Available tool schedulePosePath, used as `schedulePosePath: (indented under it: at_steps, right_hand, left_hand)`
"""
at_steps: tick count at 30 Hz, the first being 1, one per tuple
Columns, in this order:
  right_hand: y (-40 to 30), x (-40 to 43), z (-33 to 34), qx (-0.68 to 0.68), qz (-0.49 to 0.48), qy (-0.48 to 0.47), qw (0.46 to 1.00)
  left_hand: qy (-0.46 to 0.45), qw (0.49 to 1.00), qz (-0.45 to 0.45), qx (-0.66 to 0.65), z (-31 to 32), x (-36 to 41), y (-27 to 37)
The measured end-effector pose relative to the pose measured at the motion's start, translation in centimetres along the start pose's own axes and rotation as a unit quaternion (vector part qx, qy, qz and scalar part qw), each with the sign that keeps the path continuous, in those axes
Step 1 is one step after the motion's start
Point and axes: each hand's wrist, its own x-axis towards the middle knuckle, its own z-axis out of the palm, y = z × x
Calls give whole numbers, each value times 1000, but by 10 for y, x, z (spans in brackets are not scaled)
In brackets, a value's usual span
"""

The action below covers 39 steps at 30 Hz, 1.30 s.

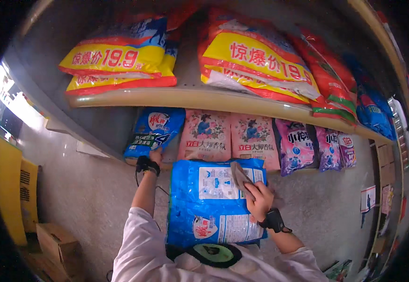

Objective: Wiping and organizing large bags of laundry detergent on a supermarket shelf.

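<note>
My left hand [156, 158] touches the lower edge of a blue detergent bag [155, 132] standing on the lower shelf; whether the fingers grip it cannot be told. My right hand [259, 201] holds a grey-brown cloth [241, 178] against the right part of a large blue plastic detergent bag [187, 208]. This large bag lies close against my body, its printed back panel up. Two pink detergent bags [204, 135] stand beside the blue one on the shelf. Black bands are on both my wrists.
Yellow and red bags [116, 58] lie stacked on the upper shelf [190, 98], beside red and blue ones. Purple bags [298, 148] stand at the lower right. A cardboard box [56, 243] and a yellow stand [7, 190] are on the left. Further shelving is at the right.
</note>
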Motion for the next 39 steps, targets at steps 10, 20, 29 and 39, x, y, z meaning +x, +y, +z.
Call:
schedulePosePath:
  at_steps: [10,20,29,39]
  right_hand:
    - [3,-6,1,18,-12,32,999]
    - [11,-8,-1,81,9,14,997]
    - [-1,-3,-44,125,-102,-143,977]
    - [15,-21,-86,230,52,-70,969]
  left_hand:
    - [168,873,374,264,-101,-16,211]
    - [-2,950,309,-42,-162,-155,341]
    - [-129,907,398,-51,-154,-283,439]
    - [-487,787,277,-257,-100,-307,509]
